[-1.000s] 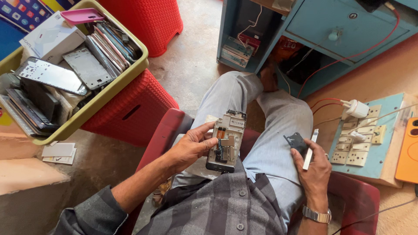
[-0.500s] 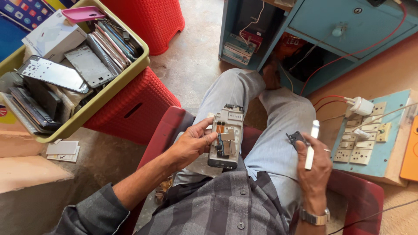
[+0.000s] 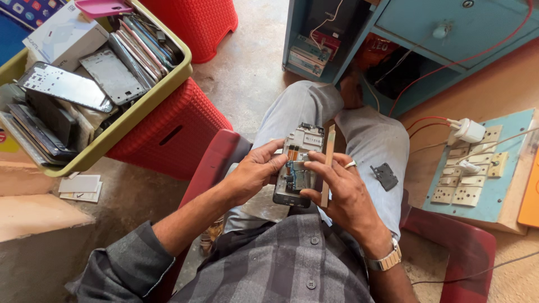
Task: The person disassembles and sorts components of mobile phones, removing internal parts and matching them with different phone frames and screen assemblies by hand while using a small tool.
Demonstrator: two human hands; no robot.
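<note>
An opened phone body (image 3: 301, 151) with bare circuit boards lies over my lap. My left hand (image 3: 255, 171) grips its left edge, thumb on the board. My right hand (image 3: 339, 193) rests on the phone's lower right part, fingers touching the board, and pinches a thin pale stick-like tool (image 3: 327, 163) upright along the phone's right side. A small dark metal cover piece (image 3: 385, 175) lies loose on my right thigh, apart from both hands.
A yellow-green tray (image 3: 140, 109) full of phone frames and screens sits on a red crate (image 3: 171, 132) at left. A blue switchboard (image 3: 477, 168) with a white plug and red wires lies at right, a blue cabinet (image 3: 449, 33) beyond my knees.
My right hand has left the small dark piece on my thigh and swung over with the tool onto the phone. The left hand still holds the phone.
</note>
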